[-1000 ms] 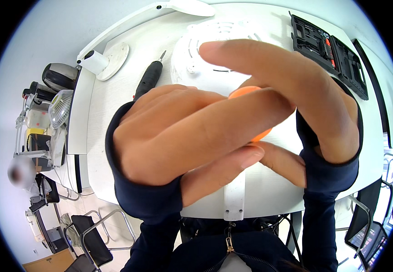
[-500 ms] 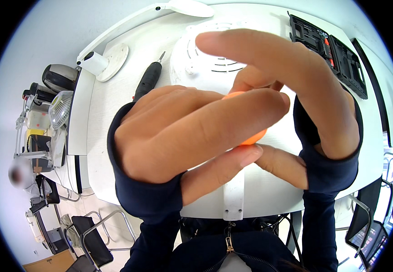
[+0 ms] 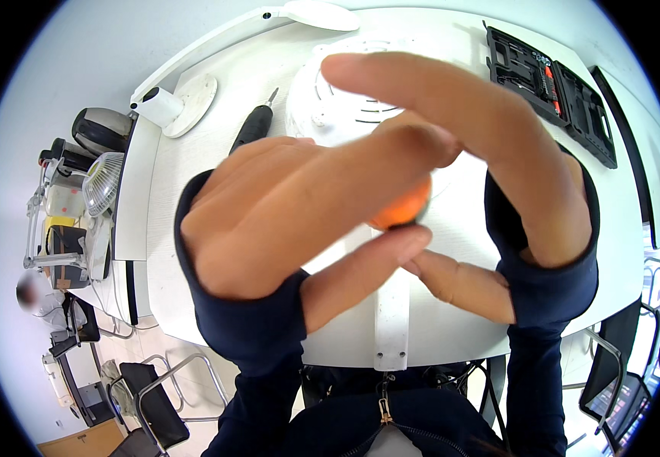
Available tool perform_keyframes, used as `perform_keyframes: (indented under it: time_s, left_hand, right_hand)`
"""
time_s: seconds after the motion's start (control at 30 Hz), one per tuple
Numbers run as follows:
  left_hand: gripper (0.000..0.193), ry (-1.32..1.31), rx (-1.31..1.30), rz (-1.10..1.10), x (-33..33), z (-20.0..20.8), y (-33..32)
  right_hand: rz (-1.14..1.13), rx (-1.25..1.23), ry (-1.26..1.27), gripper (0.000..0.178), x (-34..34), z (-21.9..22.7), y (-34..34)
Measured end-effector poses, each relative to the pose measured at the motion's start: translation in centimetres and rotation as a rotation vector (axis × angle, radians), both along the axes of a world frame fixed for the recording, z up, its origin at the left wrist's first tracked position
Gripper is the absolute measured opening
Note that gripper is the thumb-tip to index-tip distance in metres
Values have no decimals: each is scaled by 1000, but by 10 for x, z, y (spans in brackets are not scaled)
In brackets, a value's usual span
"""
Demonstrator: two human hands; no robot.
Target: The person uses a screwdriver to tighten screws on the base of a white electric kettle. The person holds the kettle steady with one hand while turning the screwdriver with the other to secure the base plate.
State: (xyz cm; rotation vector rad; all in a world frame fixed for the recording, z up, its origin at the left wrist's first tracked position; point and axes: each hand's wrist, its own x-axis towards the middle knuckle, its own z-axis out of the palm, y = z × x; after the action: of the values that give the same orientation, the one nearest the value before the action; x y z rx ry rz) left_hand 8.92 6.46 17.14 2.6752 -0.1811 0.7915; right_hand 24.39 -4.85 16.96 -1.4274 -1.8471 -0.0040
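Observation:
Close in front of me, my left hand point(image 3: 276, 221) is closed round a small orange round piece point(image 3: 406, 209) with a dark lower edge. Its thumb presses from below, while the blurred index finger covers the upper side. My right hand point(image 3: 532, 164) arches around the same piece from the right, with index finger and thumb spread wide. The right thumb tip meets the left thumb just under the piece; the other right fingers are largely hidden behind my left hand. Beyond my hands lies a white round housing point(image 3: 311, 103) with curved slots. A black electric screwdriver point(image 3: 254, 126) rests left of it.
At the far right of the white table point(image 3: 174, 198) lies an open black tool case point(image 3: 539, 84) with small bits and red parts. A white desk lamp point(image 3: 193, 107) stands far left. Past the left edge are a side desk with appliances, chairs point(image 3: 151, 400) and another person point(image 3: 44, 305).
The orange piece has shifted slightly left and turned, showing more of its surface and dark edge. My left index finger has moved up and left, and both thumbs have moved slightly left.

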Motion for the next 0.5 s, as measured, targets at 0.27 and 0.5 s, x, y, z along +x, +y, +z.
perform_keyframes:
  time_s: [0.27, 0.5]
  left_hand:
    - [45, -179, 89, 194, -1, -7, 4]
    - [55, -258, -67, 483, -9, -6, 4]
  right_hand:
    - [-51, -222, 184, 59, 3, 18, 1]
    - [-81, -283, 150, 58, 38, 17, 5]
